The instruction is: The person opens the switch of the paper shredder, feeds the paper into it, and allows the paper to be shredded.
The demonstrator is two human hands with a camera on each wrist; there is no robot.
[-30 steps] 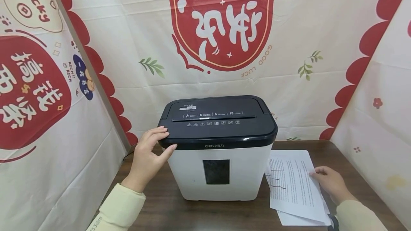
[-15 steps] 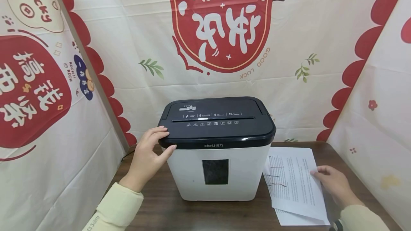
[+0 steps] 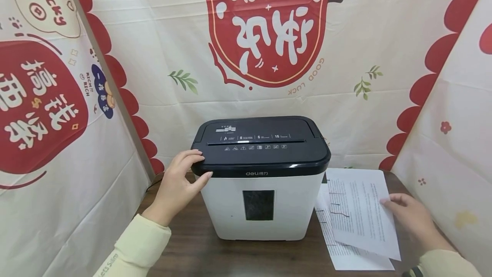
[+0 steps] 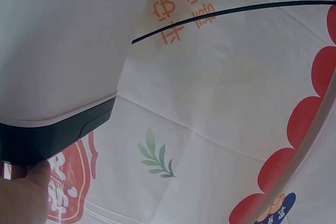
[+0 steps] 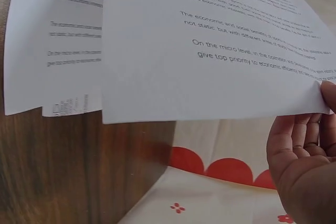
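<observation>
From my remote seat I see the shredder (image 3: 261,184) in two tones: an off-white body and a black lid (image 3: 261,157) with small white print, plus a black window (image 3: 259,205) on its front. Right of the shredder, the upper sheet (image 3: 363,215) is white with rows of dark text and red and dark strokes; the paper (image 3: 343,254) beneath it is white, printed too. Under the shredder, I make out the desk's (image 3: 192,255) dark brown wood grain. Behind it, cream cloth (image 3: 157,42) bears a red emblem (image 3: 267,29) with white characters, green leaf sprigs (image 3: 183,81) and red scallops (image 3: 417,86).
</observation>
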